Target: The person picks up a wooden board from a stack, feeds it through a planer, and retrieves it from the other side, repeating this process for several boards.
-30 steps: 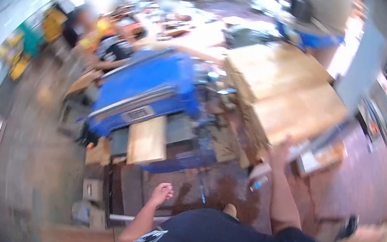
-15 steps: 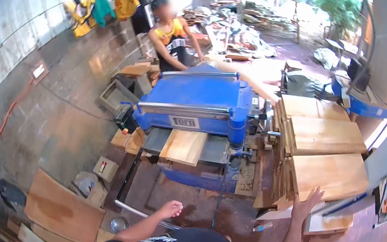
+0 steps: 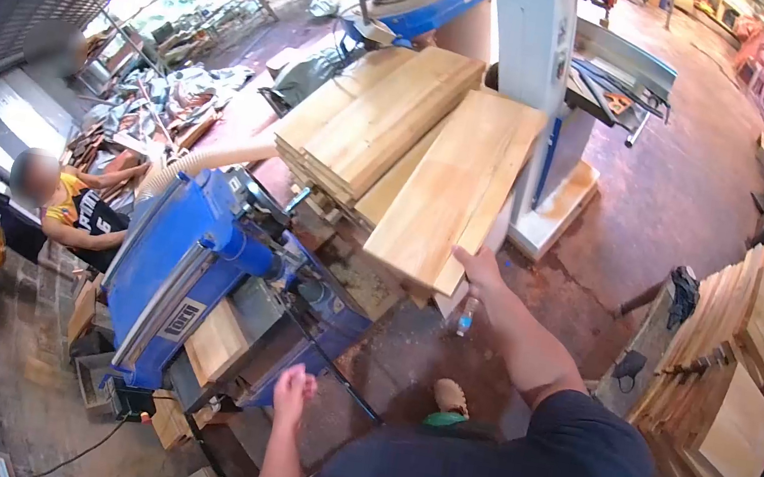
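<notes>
My right hand (image 3: 480, 269) grips the near edge of a wide wooden board (image 3: 455, 185), thumb on top and fingers out of sight beneath. The board lies tilted beside a stack of boards (image 3: 386, 119). My left hand (image 3: 295, 390) hangs in the air near the blue planer machine (image 3: 186, 277), its fingers curled; whether anything is in them is too small to tell. A shorter board (image 3: 217, 342) sticks out of the planer onto its bed.
Across the planer a co-worker (image 3: 86, 212) stands with both arms toward it. More boards are stacked on the right (image 3: 732, 364). A white post (image 3: 538, 43) rises behind the board stack. A small bottle (image 3: 466, 317) is on the floor.
The view has swung to the right, bringing the right-hand stacks into sight. My right hand has gone from open at the board to holding its edge. The board in the planer reaches out less.
</notes>
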Tool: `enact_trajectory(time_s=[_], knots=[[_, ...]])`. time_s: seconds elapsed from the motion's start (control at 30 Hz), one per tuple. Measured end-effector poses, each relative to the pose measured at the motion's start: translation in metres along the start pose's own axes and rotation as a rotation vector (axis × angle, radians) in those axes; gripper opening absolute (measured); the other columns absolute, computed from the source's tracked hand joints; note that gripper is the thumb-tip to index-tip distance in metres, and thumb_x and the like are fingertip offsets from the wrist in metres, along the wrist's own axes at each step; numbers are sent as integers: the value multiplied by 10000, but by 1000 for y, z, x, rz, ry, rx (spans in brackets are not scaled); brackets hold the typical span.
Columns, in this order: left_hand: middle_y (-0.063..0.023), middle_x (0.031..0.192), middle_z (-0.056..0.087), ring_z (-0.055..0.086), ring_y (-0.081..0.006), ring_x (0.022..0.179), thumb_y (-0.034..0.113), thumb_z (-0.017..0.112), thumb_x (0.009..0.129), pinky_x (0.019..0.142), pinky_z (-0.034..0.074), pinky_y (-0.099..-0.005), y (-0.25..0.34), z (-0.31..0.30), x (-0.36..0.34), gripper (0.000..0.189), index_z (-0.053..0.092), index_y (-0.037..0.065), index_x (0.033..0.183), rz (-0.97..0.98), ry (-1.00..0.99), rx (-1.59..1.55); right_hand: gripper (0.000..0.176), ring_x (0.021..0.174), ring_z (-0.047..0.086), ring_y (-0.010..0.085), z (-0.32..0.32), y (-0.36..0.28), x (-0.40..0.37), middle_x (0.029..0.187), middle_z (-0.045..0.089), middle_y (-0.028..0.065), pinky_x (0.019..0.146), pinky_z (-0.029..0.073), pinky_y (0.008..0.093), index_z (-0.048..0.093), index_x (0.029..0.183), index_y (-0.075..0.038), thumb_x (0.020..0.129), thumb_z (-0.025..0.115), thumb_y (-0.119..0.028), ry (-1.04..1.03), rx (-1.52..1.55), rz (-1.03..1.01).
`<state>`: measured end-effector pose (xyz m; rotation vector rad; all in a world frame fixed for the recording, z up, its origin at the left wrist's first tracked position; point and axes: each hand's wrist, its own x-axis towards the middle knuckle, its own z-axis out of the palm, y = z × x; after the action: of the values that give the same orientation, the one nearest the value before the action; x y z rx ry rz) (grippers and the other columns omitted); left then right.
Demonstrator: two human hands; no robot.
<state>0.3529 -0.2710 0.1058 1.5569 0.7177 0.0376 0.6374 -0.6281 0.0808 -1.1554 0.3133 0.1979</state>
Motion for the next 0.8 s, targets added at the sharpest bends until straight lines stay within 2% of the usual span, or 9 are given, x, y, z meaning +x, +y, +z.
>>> enact_trajectory(time_s=[0.1, 0.17, 0.3, 0.4, 0.47, 0.5, 0.57, 0.7, 0.8], knots=[[-35, 890, 639, 594, -111, 748, 251, 545, 963, 646, 480, -246, 39, 45, 34, 255, 573, 66, 1137, 139, -107, -1, 411, 997, 616, 215, -44, 43, -54, 1138, 621, 141, 881, 501, 352, 518, 1208, 41, 841, 670, -65, -171, 40, 18], [-39, 943, 639, 591, -113, 820, 244, 552, 957, 715, 476, -256, 60, 75, 53, 281, 570, 63, 1172, 212, -211, 82, 450, 1025, 601, 199, -64, 42, -104, 1155, 613, 112, 891, 494, 348, 513, 1225, 11, 816, 683, -72, -311, -24, 134], [-43, 1094, 616, 571, -132, 967, 307, 538, 954, 799, 470, -284, 79, 150, 90, 385, 515, 77, 1262, 49, -375, 188, 463, 1028, 595, 182, -91, 69, -156, 1160, 611, 86, 890, 491, 343, 511, 1234, -9, 813, 681, -94, -286, -47, 159], [-100, 1128, 631, 600, -180, 991, 359, 581, 928, 829, 481, -298, 70, 210, 110, 448, 538, 25, 1224, -154, -614, -11, 419, 995, 609, 180, -94, 59, -177, 1131, 625, 76, 873, 494, 338, 544, 1212, -16, 828, 673, -122, -260, 28, 293], [-128, 1079, 648, 616, -189, 944, 299, 638, 901, 819, 491, -320, 69, 242, 100, 434, 556, -37, 1163, -6, -520, 134, 384, 964, 623, 179, -87, 49, -176, 1076, 647, 72, 853, 500, 343, 583, 1172, -10, 831, 682, -155, -150, -64, 414], [-128, 1079, 648, 616, -189, 944, 299, 638, 901, 819, 491, -320, 68, 245, 95, 434, 556, -37, 1163, -28, -517, 135, 384, 964, 623, 179, -88, 54, -174, 1076, 647, 72, 853, 500, 343, 583, 1172, -10, 831, 682, -155, -146, -64, 435], [-150, 1050, 655, 622, -192, 922, 233, 686, 870, 816, 495, -339, 72, 249, 83, 405, 567, -71, 1110, 77, -397, 248, 373, 934, 632, 178, -92, 61, -164, 1026, 662, 74, 814, 512, 340, 606, 1141, 3, 829, 694, -183, -148, -119, 393], [-150, 1024, 659, 620, -179, 903, 172, 707, 846, 806, 492, -314, 60, 220, 55, 353, 573, -57, 1079, 142, -308, 247, 375, 922, 629, 172, -76, 56, -150, 1031, 656, 88, 804, 516, 326, 583, 1123, 23, 831, 703, -179, -57, -147, 315], [-135, 990, 660, 620, -163, 875, 151, 718, 815, 775, 496, -305, 40, 183, 42, 338, 569, -45, 1048, 194, -185, 148, 372, 881, 630, 168, -48, 34, -148, 1008, 654, 90, 771, 517, 331, 580, 1104, 29, 828, 708, -185, -209, -31, 208]])
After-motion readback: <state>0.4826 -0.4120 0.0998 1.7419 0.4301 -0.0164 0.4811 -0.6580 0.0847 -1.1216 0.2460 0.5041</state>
